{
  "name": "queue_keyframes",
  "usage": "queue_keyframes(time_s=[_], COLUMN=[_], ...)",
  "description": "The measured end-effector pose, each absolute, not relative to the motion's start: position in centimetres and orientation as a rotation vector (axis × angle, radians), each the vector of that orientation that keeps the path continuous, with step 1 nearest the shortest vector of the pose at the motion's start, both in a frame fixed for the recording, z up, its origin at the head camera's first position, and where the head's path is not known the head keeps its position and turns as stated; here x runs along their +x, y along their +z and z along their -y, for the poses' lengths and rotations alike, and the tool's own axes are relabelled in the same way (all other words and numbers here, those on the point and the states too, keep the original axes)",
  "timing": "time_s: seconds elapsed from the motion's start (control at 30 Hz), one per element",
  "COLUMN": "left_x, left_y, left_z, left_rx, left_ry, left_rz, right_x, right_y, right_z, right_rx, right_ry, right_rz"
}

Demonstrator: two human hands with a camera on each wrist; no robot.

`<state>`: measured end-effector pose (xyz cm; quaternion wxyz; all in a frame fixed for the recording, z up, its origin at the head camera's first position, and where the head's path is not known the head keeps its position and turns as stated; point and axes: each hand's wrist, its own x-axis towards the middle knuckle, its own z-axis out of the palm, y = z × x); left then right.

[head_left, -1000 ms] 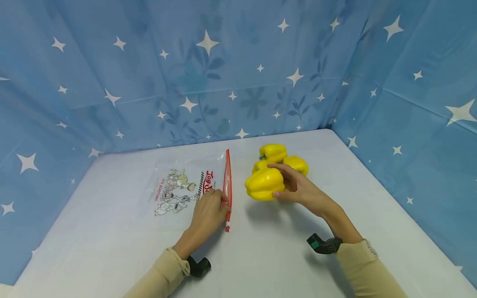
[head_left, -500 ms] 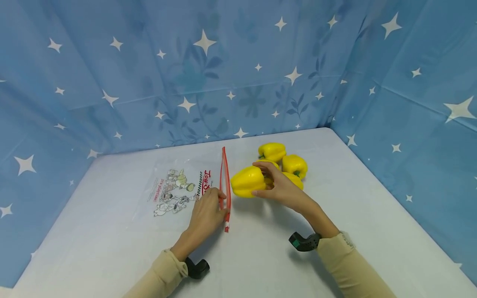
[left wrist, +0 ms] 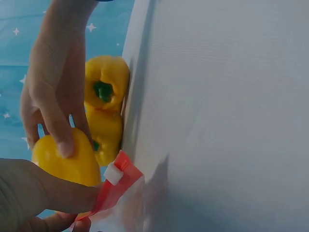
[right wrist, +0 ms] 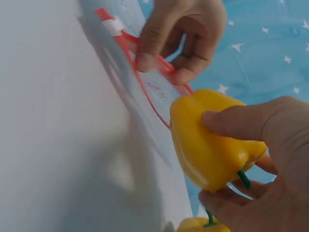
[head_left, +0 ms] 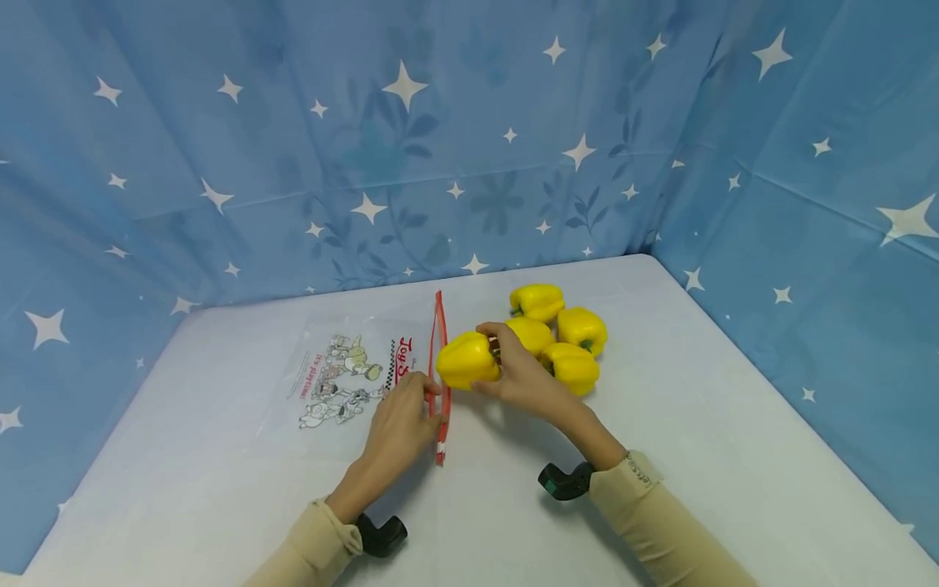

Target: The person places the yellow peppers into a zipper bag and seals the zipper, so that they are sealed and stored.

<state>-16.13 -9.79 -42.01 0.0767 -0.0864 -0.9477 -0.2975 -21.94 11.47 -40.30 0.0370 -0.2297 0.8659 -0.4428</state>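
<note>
A yellow bell pepper (head_left: 462,362) is in my right hand (head_left: 524,377), held just above the table at the mouth of a clear zip bag. In the right wrist view the thumb and fingers grip the pepper (right wrist: 207,140) around its sides, its green stem toward the palm. My left hand (head_left: 402,417) pinches one side of the bag's red zip edge (head_left: 443,416). The zip bag (head_left: 341,383) lies flat, printed with cartoon animals. Its two red strips stand apart, with a white slider (right wrist: 113,26) near one end. The pepper's leading end is right at this gap; whether it touches the bag is unclear.
Several more yellow bell peppers (head_left: 583,329) lie grouped behind and right of my right hand. The white table (head_left: 734,424) meets blue star-patterned curtains (head_left: 455,163) at the back and sides. Each wrist wears a black camera mount (head_left: 566,481).
My right hand has carried the pepper leftward, from beside the other peppers to the bag's mouth. The red strips have spread apart while my left hand stays on the edge.
</note>
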Motion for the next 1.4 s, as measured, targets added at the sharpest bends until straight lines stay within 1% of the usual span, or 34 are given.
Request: queue_keyframes(time_s=[0.33, 0.57, 0.7, 0.83, 1.13, 1.4], left_x=[-16.4, -17.0, -17.5, -17.9, -18.4, -18.2], left_y=[-41.2, -40.6, -40.5, -40.6, -40.2, -39.6], left_z=[10.2, 10.8, 11.3, 11.8, 12.6, 12.9], left_rx=[-0.261, -0.178, -0.122, -0.087, -0.078, -0.098], left_ry=[-0.963, -1.088, -1.237, -1.28, -1.159, -1.129], left_rz=[2.827, 2.823, 2.835, 2.833, 2.788, 2.767], right_x=[-22.9, -23.8, -23.9, -23.7, -23.4, -23.0], right_y=[-41.3, -42.1, -42.7, -43.2, -43.4, -43.4], right_z=[-9.4, -8.5, -8.1, -7.7, -6.7, -6.7], right_rx=[-0.732, -0.677, -0.644, -0.656, -0.736, -0.715], right_ry=[-1.208, -1.296, -1.359, -1.398, -1.426, -1.457], right_rz=[-2.793, -2.748, -2.72, -2.718, -2.635, -2.524])
